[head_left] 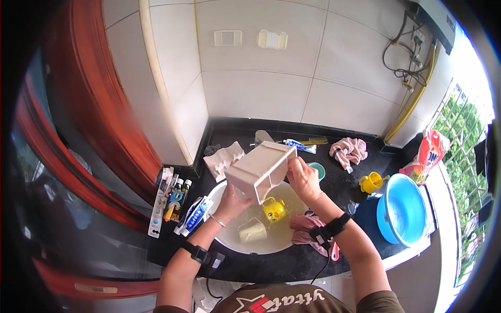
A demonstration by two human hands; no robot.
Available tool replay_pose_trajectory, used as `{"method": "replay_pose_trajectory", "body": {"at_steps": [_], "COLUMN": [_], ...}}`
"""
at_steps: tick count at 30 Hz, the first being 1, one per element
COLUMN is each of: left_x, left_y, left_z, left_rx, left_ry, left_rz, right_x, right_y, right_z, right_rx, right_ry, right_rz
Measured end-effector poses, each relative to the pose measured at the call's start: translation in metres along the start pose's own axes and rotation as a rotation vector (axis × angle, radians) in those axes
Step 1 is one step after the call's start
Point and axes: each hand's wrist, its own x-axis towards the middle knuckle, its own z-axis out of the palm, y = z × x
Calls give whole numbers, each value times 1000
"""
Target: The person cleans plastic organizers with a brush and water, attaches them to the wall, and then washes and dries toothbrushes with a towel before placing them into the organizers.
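Observation:
My left hand [231,203] and my right hand [304,180] hold a pale plastic box [261,169] tilted over the white sink [224,232]. The left hand supports its lower left side. My right fingers are closed round its right edge, though their tips are partly hidden. Below, in cloudy water, sit a yellow cup with a duck face [274,211] and a pale translucent cup [252,231]. A pink cloth [307,231] hangs over the sink rim, under my right forearm.
To the left lie toothpaste boxes [194,216] and a power strip [155,216]. At the back are a toothpaste tube [300,146], a yellow comb [315,140] and a crumpled pink cloth [348,152]. Rightward stand a small yellow cup [371,182], a blue basin [404,208] and a red detergent bag [430,154].

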Motion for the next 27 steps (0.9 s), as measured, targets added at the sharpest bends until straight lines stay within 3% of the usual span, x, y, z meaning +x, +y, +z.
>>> {"method": "replay_pose_trajectory", "body": {"at_steps": [2,4,9,11,12,15,22,24,26,27], "left_x": [-1,-2,7,11,12,18,37,36,36,38], "left_y": [6,15,16,33,37,46,44,48,55,52], "left_z": [-7,-9,-10,-17,-16,-12,-27,-29,-26,-24], "left_rx": [96,-34,-56,253,250,466,743,759,510,492], "left_ry": [-50,-72,56,-77,-81,65,39,18,64,131], "left_rz": [52,63,167,141,141,306,564,539,291,268], "right_x": [-6,-7,-3,2,6,13,-3,-4,0,5], "right_y": [8,9,9,10,12,9,11,6,-4,-13], "right_z": [-1,1,-5,-9,-10,-14,5,4,-5,-12], "right_rx": [-18,-24,-15,-11,-12,-47,29,50,27,-24], "right_ry": [29,67,68,22,-21,-91,-207,-161,-220,-182], "right_rz": [-70,-126,-157,-146,-164,-135,39,2,70,51]}}
